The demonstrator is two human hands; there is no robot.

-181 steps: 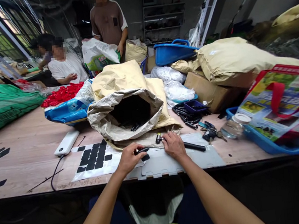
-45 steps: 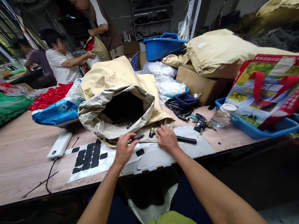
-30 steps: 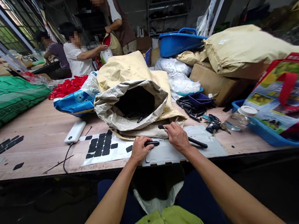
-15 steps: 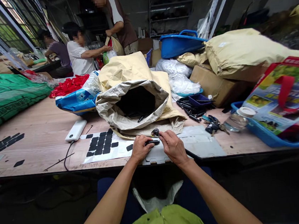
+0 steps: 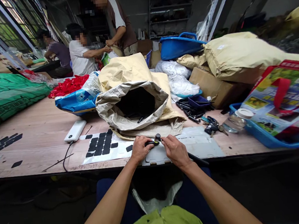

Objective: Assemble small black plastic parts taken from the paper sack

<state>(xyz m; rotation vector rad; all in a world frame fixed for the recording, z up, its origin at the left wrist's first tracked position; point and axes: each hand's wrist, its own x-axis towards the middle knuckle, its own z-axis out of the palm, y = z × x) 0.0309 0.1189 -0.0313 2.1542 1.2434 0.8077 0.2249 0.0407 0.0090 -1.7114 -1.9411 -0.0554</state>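
My left hand (image 5: 142, 147) is closed on a slim black piece (image 5: 150, 143), holding it low over a grey-white board at the table's front edge. A small hammer (image 5: 157, 137) with a dark rounded head is gripped in my right hand (image 5: 175, 151), its black handle sticking out behind the palm. The hammer head meets or nearly meets the tip of the black piece. Just beyond both hands lies a large paper sack (image 5: 137, 125) on its side, mouth toward me, with dark items partly visible inside.
Black adhesive-looking pads (image 5: 99, 144) lie on a white sheet to the left, near a white power bank (image 5: 75, 131) with a cable. Black parts (image 5: 192, 111), keys (image 5: 212, 125), a clear jar (image 5: 234, 122) and a blue basket (image 5: 275, 136) are rightward. Several people work at the back.
The hammer head has tilted and come down toward the black piece's tip, and my right hand has lowered slightly. My left hand has stayed almost in place.
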